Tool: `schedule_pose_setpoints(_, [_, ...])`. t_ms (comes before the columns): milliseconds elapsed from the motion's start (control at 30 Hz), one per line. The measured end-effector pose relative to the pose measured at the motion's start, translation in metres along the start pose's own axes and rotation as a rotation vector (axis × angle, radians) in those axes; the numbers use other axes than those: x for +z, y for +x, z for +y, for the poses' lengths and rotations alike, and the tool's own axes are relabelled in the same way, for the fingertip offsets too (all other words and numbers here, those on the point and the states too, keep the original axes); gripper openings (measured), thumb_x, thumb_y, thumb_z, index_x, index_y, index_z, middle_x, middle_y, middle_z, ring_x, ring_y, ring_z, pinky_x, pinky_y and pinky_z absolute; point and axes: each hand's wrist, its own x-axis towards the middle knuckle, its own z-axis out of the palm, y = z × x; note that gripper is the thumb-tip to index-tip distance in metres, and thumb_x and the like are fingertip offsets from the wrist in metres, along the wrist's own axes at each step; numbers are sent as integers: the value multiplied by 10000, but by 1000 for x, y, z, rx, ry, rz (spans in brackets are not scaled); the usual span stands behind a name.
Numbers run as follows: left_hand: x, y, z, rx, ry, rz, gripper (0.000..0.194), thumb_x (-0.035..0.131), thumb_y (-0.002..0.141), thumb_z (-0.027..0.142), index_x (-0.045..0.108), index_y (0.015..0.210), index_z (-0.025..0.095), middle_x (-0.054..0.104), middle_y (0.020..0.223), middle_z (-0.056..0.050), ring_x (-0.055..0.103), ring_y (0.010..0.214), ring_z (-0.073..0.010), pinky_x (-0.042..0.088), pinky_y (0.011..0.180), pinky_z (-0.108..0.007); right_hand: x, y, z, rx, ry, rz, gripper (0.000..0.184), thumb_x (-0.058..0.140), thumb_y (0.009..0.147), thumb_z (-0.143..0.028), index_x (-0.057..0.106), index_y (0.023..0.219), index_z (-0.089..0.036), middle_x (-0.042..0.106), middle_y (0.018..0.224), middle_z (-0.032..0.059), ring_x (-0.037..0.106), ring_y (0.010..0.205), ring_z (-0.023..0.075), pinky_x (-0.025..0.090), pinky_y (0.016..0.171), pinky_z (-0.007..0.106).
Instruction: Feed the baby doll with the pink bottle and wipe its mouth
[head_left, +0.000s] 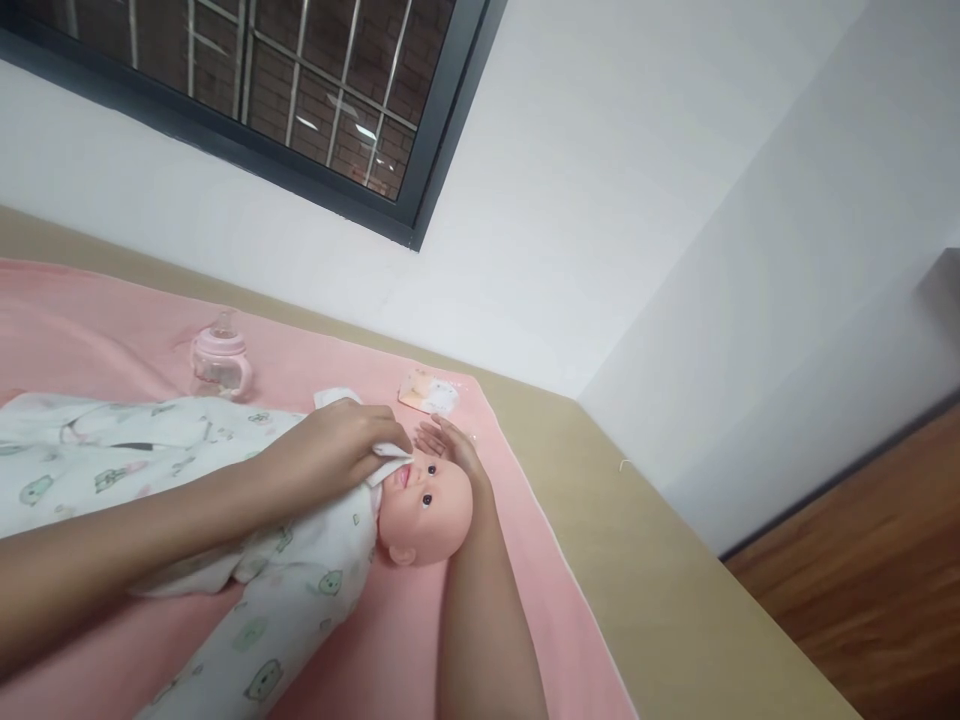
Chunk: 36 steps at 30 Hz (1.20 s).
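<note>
Head view, doll: a baby doll (420, 505) lies face up at centre frame on a pink blanket (97, 320), wrapped in a white printed cloth (300, 570) from the neck down.
Head view, left hand: the left hand (330, 445) comes in from the left edge, fingers closed on a small white wipe (391, 462) and pressing it against the doll's mouth and chin.
Head view, right hand: the right hand (448, 445) rises from the bottom edge, fingers open and loosely spread, cupped along the top of the doll's head; it grips nothing.
Head view, surroundings: a pink bottle (219, 358) stands upper left of the doll, well apart; a small wipe packet (429, 392) lies just above the hands. Tan table (637, 540), white wall, barred window (300, 90) at top.
Step in hand (judgement): wiping the doll's face, head steadied.
Next move calls for (judgement): light pressure, short strokes round the mouth, the head kept steady.
</note>
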Motion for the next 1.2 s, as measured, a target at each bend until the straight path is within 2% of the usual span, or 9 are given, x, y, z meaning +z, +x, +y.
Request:
schedule_pose_setpoints(133, [-10,-2,-3,-31,-169,-86,194,539,826,268,722,889,256,705,921,24,629,891,-187,433,724,-231,-1,2,0,31,5,-16,356,687,719,-395,594,1018,-227,677,1007,56,631,1003,196,507,891,369])
schedule_pose_setpoints(333, [-3,-1,-4,-61,-140,-179,184,549,791,222,715,856,267,706,888,50,639,807,-155,422,674,-210,-3,4,1,14,-19,-21,366,695,714,-425,593,1008,-233,678,979,51,632,992,198,512,884,374])
schedule_pose_setpoints(500, [4,-1,-5,-59,-80,-155,185,546,770,192,705,835,262,702,844,51,635,797,-169,404,650,-227,-5,4,2,5,-13,-12,358,687,725,-400,587,1027,-237,676,989,51,637,989,203,515,887,387])
schedule_pose_setpoints(767, [0,-1,-7,-92,-35,-115,162,533,805,239,689,851,247,695,850,29,623,824,-191,393,664,-254,-5,7,1,39,2,-12,340,695,719,-356,594,1015,-223,670,1027,61,637,1007,198,503,927,383])
schedule_pose_setpoints(1200, [16,4,-12,-21,77,-20,203,490,846,216,692,870,226,671,888,-11,597,830,-207,386,730,-308,-7,9,2,48,36,-4,351,705,708,-354,593,1013,-222,687,987,46,640,1003,196,505,918,365])
